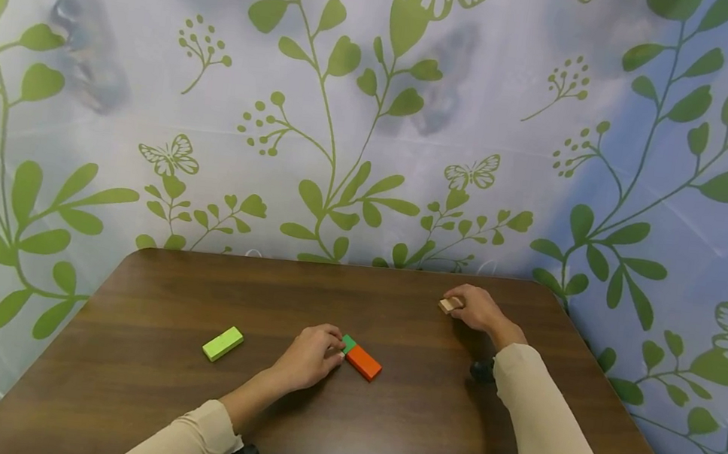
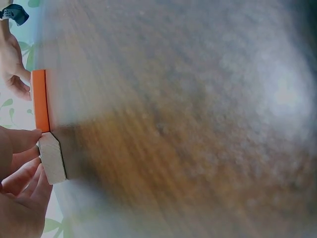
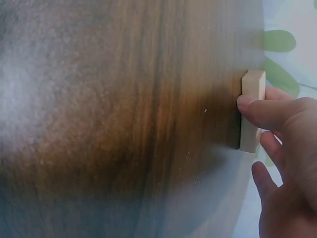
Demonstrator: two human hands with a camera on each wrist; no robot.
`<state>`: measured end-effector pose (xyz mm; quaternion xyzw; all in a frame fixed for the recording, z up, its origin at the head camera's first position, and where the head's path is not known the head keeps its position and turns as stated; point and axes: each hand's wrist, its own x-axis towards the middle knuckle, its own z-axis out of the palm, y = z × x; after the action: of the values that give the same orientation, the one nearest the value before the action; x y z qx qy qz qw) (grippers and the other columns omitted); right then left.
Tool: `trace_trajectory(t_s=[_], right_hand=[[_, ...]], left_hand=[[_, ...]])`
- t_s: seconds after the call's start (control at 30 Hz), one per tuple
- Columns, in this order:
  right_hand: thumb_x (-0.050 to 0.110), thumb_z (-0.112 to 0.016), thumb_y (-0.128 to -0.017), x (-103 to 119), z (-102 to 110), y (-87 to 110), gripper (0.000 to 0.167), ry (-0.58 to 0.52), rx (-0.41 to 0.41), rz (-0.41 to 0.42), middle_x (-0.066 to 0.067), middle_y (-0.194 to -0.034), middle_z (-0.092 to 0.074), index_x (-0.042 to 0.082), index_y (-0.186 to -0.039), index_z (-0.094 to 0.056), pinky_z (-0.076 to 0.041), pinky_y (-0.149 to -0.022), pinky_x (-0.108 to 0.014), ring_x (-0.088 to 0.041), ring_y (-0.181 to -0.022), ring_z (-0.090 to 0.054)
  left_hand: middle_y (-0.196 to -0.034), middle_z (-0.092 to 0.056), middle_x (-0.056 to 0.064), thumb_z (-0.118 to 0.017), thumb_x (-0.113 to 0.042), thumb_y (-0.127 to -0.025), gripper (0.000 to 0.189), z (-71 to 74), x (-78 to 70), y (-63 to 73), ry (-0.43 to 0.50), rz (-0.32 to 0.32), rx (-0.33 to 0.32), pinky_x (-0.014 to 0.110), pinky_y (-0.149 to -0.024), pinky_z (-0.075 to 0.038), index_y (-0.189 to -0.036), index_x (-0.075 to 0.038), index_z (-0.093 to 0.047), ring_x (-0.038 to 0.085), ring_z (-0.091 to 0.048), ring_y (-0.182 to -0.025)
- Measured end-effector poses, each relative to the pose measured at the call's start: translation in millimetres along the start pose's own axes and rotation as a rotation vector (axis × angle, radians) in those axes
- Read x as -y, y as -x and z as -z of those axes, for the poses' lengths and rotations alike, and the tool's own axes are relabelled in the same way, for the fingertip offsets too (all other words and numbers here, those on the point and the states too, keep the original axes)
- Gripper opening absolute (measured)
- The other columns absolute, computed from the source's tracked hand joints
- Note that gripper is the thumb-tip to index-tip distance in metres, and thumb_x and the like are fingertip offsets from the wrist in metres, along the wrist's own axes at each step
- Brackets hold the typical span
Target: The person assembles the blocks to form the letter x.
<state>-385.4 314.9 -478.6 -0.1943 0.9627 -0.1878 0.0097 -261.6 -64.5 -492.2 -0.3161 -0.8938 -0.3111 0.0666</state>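
Note:
My left hand point(image 1: 310, 357) pinches a green block point(image 1: 348, 344) between thumb and fingers. That block looks pale grey in the left wrist view, where its near side point(image 2: 53, 159) faces the camera. An orange-red block point(image 1: 364, 363) lies flat on the table, its end against the green block. Toward the far right, my right hand point(image 1: 477, 307) grips a plain wooden block point(image 3: 253, 111), with the thumb on its near side and a finger behind it. Part of the wooden block is hidden by the fingers in the head view.
On the left of the brown wooden table point(image 1: 378, 441) lies a lime-green block point(image 1: 223, 344). Behind the table's far edge hangs a pale curtain point(image 1: 361, 136) with green leaves and butterflies. Dark devices are worn under both wrists.

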Motion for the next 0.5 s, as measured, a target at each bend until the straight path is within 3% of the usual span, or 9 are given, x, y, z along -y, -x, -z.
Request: trace_trajectory(t_s=[0.5], right_hand=[[0.007, -0.08, -0.09, -5.8, 4.3, -2.1, 0.029, 0.013, -0.001, 0.041, -0.02, -0.111, -0.066, -0.003, -0.116, -0.072, -0.048, -0.092, -0.058, -0.043, -0.107, -0.06]], left_hand=[[-0.114, -0.069, 0.017, -0.078, 0.0, -0.09, 0.013, -1.9, 3.2, -0.7, 0.01, 0.021, 0.006, 0.045, -0.084, -0.058, -0.101, 0.006, -0.078, 0.031, -0.069, -0.1]])
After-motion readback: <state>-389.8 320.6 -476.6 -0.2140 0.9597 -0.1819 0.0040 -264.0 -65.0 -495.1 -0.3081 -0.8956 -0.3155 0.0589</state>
